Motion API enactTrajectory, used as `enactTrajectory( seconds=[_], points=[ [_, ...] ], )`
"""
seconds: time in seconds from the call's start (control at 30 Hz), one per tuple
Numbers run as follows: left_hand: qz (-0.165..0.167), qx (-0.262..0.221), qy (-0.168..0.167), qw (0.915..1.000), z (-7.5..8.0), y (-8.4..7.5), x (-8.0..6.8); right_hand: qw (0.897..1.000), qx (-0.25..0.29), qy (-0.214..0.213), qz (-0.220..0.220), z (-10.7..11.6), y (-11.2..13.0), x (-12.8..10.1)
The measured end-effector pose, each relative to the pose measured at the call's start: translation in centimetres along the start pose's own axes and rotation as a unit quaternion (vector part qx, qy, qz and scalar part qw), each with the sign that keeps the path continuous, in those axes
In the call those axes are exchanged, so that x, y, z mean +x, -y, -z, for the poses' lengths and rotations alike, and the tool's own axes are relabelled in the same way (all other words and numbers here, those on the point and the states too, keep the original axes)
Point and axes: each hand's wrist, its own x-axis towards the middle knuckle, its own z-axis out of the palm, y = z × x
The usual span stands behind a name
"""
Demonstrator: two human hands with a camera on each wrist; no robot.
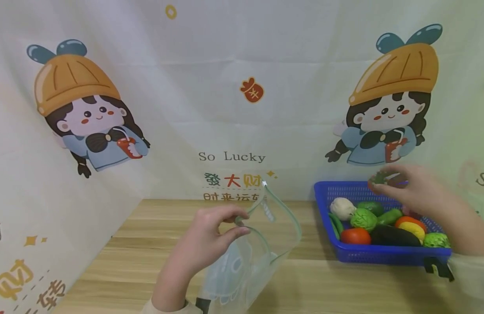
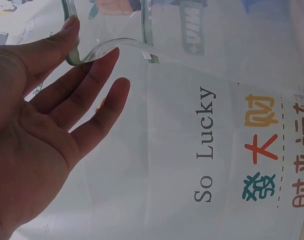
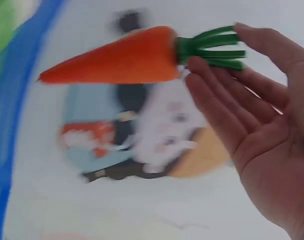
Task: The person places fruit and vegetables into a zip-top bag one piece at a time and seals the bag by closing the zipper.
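My left hand point(image 1: 208, 237) pinches the green-edged rim of a clear zip bag point(image 1: 261, 261) between thumb and fingers. The bag's mouth gapes open, tilted up over the table. In the left wrist view, the thumb presses the green zip strip point(image 2: 147, 30) side, while the other fingers spread below. Over the blue basket, my right hand point(image 1: 418, 187) holds a carrot point(image 3: 117, 57) by its green top point(image 3: 211, 49). The right wrist view shows the orange root pointing away from the fingers. In the head view the fingers hide most of the carrot.
A blue basket point(image 1: 383, 255) on the right of the wooden table point(image 1: 147, 253) holds toy-like vegetables: a tomato point(image 1: 355, 236), an eggplant point(image 1: 396, 236), a white bulb point(image 1: 342, 208), a green cabbage point(image 1: 363, 219) and several others. A printed cloth point(image 1: 296, 131) hangs behind the table.
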Motion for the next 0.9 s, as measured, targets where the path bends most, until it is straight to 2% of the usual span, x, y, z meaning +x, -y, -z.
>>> enactTrajectory(
  seconds=[0.07, 0.13, 0.17, 0.27, 0.33, 0.43, 0.5, 0.57, 0.63, 0.73, 0.77, 0.8, 0.83, 0.9],
  points=[
    [-0.002, 0.003, 0.002, 1.0, -0.1, 0.0, 0.0, 0.994, 0.07, -0.083, 0.013, 0.1, 1.9, -1.9],
    [-0.01, 0.004, 0.004, 0.9999, -0.1, 0.0, 0.0, 0.975, 0.144, -0.164, 0.045, -0.2, 3.9, -3.8],
    [-0.016, 0.005, 0.004, 0.9998, -0.2, -0.1, 0.0, 0.961, 0.186, -0.192, 0.068, -0.4, 4.8, -4.5],
    [-0.049, 0.002, 0.0, 0.9988, -0.4, -0.1, 0.2, 0.931, 0.252, -0.246, 0.099, -1.0, 7.4, -6.1],
    [-0.075, -0.001, -0.003, 0.9972, -0.6, -0.2, 0.2, 0.918, 0.289, -0.251, 0.103, -1.4, 8.9, -6.5],
    [-0.1, -0.009, -0.009, 0.9949, -0.8, -0.3, 0.1, 0.92, 0.305, -0.233, 0.077, -2.4, 10.9, -6.5],
    [-0.105, -0.011, -0.011, 0.9944, -0.9, -0.3, -0.1, 0.923, 0.317, -0.212, 0.054, -3.1, 11.8, -6.3],
    [-0.103, -0.008, -0.011, 0.9946, -1.0, -0.4, -0.2, 0.925, 0.316, -0.212, 0.023, -3.6, 12.7, -6.1],
    [-0.1, -0.003, -0.008, 0.995, -1.1, -0.5, -0.2, 0.905, 0.356, -0.234, -0.003, -3.9, 13.3, -6.0],
    [-0.097, -0.002, 0.0, 0.9953, -1.1, -0.6, -0.1, 0.858, 0.422, -0.292, -0.021, -3.8, 14.0, -6.3],
    [-0.098, -0.002, 0.001, 0.9952, -1.1, -0.6, -0.1, 0.84, 0.447, -0.307, -0.015, -3.8, 14.2, -6.5],
    [-0.097, -0.002, 0.002, 0.9952, -1.1, -0.6, 0.0, 0.828, 0.461, -0.319, -0.015, -3.7, 14.3, -6.7],
    [-0.099, -0.003, 0.002, 0.9951, -1.1, -0.6, 0.1, 0.824, 0.459, -0.333, -0.007, -3.6, 14.4, -6.8],
    [-0.103, 0.0, 0.001, 0.9947, -1.1, -0.6, 0.2, 0.795, 0.479, -0.37, 0.048, -3.7, 14.5, -6.8]
  ],
)
